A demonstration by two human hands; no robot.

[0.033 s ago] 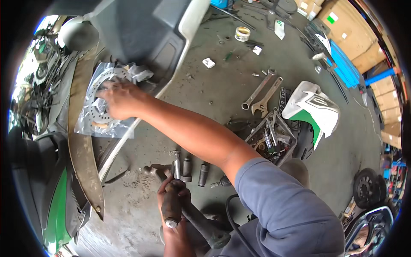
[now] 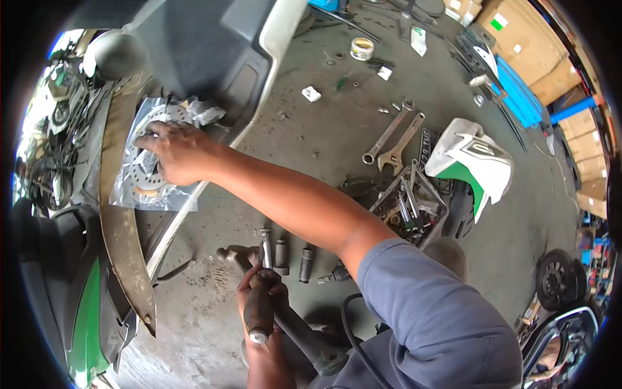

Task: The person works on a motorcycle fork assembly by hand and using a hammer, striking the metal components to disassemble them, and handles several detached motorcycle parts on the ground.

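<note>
My right hand point(image 2: 176, 152) reaches across to the left and rests with curled fingers on a drilled metal brake disc point(image 2: 138, 176), which lies in a clear plastic bag point(image 2: 133, 194) on a scooter's footboard. My left hand point(image 2: 260, 299) is low in the middle, closed around the dark handle of a ratchet tool point(image 2: 259, 322). The tool's metal head point(image 2: 265, 245) points up toward the concrete floor. Two dark sockets point(image 2: 306, 262) and a hammer point(image 2: 234, 255) lie just beyond it.
A grey and white scooter body point(image 2: 214, 52) fills the upper left, with a dirty brown panel point(image 2: 123, 227) along its side. Two long wrenches point(image 2: 389, 133), a tool tray point(image 2: 409, 204), a white-green fairing point(image 2: 470, 162), a tape roll point(image 2: 361, 48), a wheel point(image 2: 557, 282) and cardboard boxes point(image 2: 531, 45) are on the right.
My right hand has slid a little to the left and up on the bagged disc. The left hand keeps its hold on the tool.
</note>
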